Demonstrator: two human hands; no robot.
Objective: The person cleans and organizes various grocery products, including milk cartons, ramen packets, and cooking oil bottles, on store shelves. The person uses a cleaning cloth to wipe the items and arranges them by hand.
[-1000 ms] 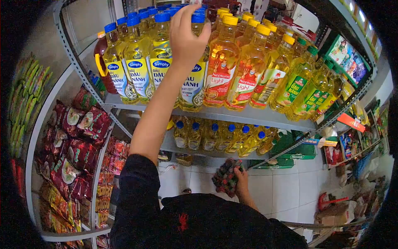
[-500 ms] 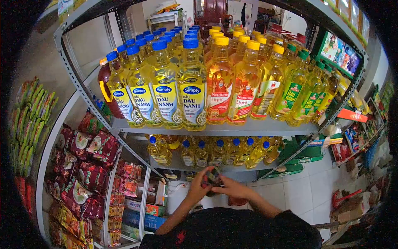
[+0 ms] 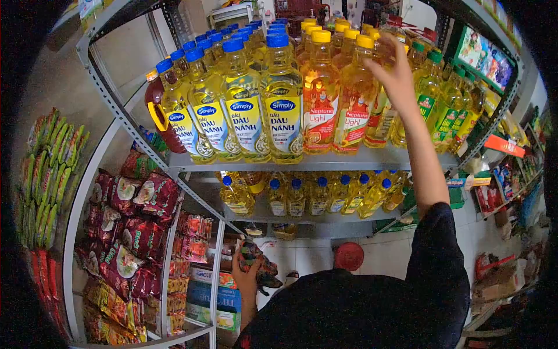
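Observation:
Low at the bottom centre, my left hand point(image 3: 246, 281) is closed around a crumpled dark cloth point(image 3: 264, 269) with a red and green pattern. My right hand point(image 3: 400, 80) is raised to the upper shelf, thumb and fingers spread near the tops of the yellow-capped bottles. Its thumb points toward a Neptune Light oil bottle point(image 3: 353, 96). Partly behind the hand and forearm stands another oil bottle point(image 3: 382, 119), its label turned sideways. Simply soybean oil bottles point(image 3: 282, 104) with blue caps line the shelf to the left, and green-capped oil bottles point(image 3: 450, 116) stand to the right.
A grey metal shelf point(image 3: 325, 161) bears the bottles, with smaller blue-capped bottles point(image 3: 321, 196) on the tier below. Maroon noodle packets point(image 3: 142, 241) hang at left. A red round stool point(image 3: 349, 256) stands on the tiled floor.
Both hands were together on the cloth at the centre. The right hand has let go and risen to the upper bottles; the left has moved down and left with the cloth.

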